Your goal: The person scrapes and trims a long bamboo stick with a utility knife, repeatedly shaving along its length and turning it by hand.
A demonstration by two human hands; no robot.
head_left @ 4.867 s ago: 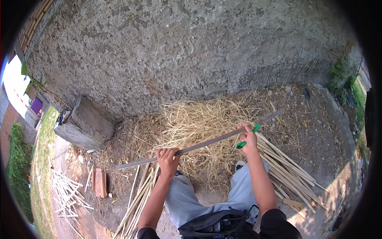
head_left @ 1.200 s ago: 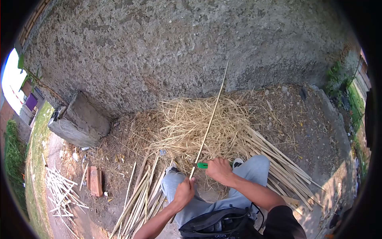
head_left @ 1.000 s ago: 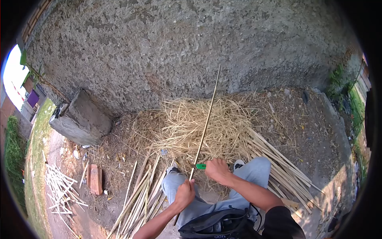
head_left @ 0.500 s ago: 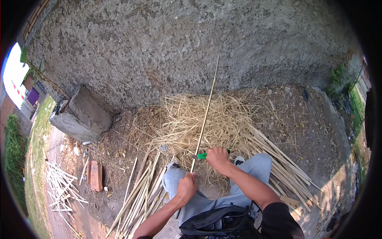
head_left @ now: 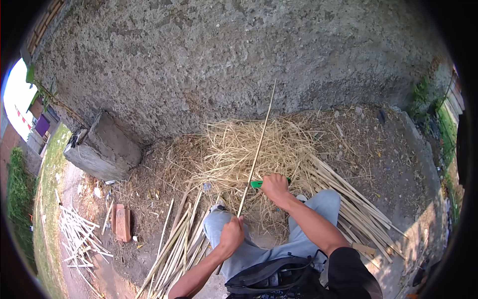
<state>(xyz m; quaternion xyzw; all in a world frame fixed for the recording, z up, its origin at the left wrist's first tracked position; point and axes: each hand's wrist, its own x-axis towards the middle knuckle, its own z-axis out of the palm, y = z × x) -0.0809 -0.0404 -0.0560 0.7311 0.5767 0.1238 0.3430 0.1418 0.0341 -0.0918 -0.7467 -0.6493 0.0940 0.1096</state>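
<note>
My left hand [head_left: 231, 235] is closed around the lower end of a long thin bamboo strip [head_left: 259, 148], which slants up and away from me toward the wall. In my right hand [head_left: 274, 187] is a green utility knife [head_left: 256, 184], its handle wrapped by my fingers. The knife's front end lies at the strip, a little above my left hand; the blade is too small to make out clearly. Beneath the strip spreads a heap of pale shavings [head_left: 234, 149].
Split bamboo strips lie in a bundle to the right [head_left: 348, 199] and another bundle to the left [head_left: 177, 249]. White sticks [head_left: 77, 234] are piled farther left, near a red brick [head_left: 121, 223]. A concrete block [head_left: 104, 149] stands against the rough wall [head_left: 224, 60].
My right hand and the knife have moved up along the strip, away from my left hand. The strip's far tip has dropped slightly and shifted right.
</note>
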